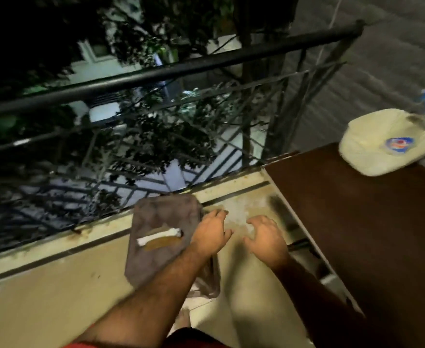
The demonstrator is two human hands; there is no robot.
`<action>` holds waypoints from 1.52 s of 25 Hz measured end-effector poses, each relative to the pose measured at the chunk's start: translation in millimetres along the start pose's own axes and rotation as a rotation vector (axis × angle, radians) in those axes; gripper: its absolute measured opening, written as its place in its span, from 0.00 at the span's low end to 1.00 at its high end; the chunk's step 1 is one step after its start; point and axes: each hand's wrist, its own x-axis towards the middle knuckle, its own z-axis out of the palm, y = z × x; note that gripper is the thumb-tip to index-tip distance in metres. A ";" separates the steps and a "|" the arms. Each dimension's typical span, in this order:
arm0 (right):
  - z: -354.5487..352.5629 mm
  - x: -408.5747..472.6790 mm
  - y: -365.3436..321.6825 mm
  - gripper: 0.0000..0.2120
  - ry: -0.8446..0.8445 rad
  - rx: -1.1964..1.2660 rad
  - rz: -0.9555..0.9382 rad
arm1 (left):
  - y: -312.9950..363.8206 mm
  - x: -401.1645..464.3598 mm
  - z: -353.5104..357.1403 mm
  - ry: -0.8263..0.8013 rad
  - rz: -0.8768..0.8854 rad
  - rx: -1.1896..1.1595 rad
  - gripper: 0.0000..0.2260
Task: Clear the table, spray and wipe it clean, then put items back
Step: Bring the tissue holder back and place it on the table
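This is a home balcony at night, some floors above the ground. A black metal railing [171, 71] with crossed bars below it runs along the outer edge, fixed at its right end to a grey wall [382, 59]. Through the bars, treetops [156, 136] and lit pale buildings [98, 56] lie far below in the dark. The floor [43, 297] is beige tile with a stained raised kerb [101, 227] under the railing. A dark brown table [369, 222] stands against the wall, a pale cap [382, 144] at its far edge. A grey mat [161, 222] lies on the floor by the kerb.
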 end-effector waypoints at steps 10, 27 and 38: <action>157.2 73.3 -163.8 0.20 -0.247 -0.119 -0.145 | -240.6 -27.2 -42.4 -0.132 -0.318 -0.002 0.24; 250.0 115.6 -140.7 0.32 -0.325 -0.257 -0.111 | -292.5 4.4 51.0 -0.158 -0.220 -0.051 0.22; 18.5 -28.0 -31.6 0.23 0.054 -0.202 0.185 | -34.6 14.4 -11.6 -0.158 0.414 0.101 0.16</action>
